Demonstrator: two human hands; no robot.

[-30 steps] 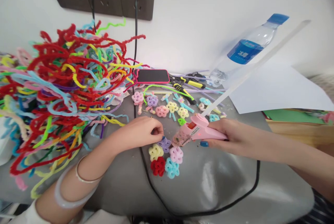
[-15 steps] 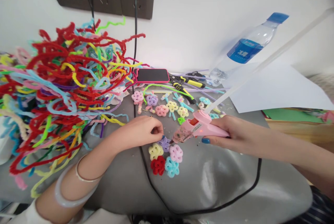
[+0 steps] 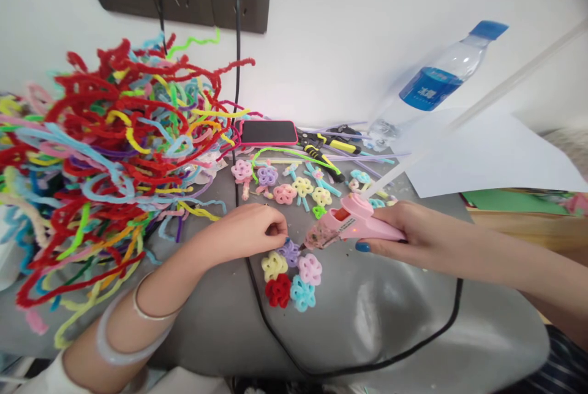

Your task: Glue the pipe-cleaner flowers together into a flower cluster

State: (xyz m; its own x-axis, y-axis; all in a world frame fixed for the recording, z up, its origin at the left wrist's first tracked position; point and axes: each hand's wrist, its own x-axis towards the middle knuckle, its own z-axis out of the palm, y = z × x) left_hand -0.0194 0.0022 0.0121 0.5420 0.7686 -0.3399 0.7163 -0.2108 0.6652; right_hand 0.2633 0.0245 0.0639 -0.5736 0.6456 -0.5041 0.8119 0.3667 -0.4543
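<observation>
My right hand [image 3: 399, 231] is wrapped round the handle of a pink hot glue gun [image 3: 353, 219], a long clear glue stick [image 3: 399, 167] jutting from its back. The gun's nozzle tip meets the right side of a purple pipe-cleaner flower [image 3: 290, 253]. My left hand [image 3: 257, 228] pinches that flower at its upper edge, fingers closed. The purple flower sits in a ring with a yellow flower [image 3: 274, 265], a red flower [image 3: 278, 290], a light blue flower [image 3: 303, 293] and a pink flower [image 3: 310, 269], all lying on the grey surface.
A tall heap of pipe cleaners [image 3: 124, 130] fills the left. Behind my hands lie several small flowers [image 3: 285, 194], a phone [image 3: 269, 132] and yellow-black pliers [image 3: 321, 158]. A water bottle [image 3: 432, 84] and white paper [image 3: 491, 155] are at right. A black cord [image 3: 271, 326] loops across the front.
</observation>
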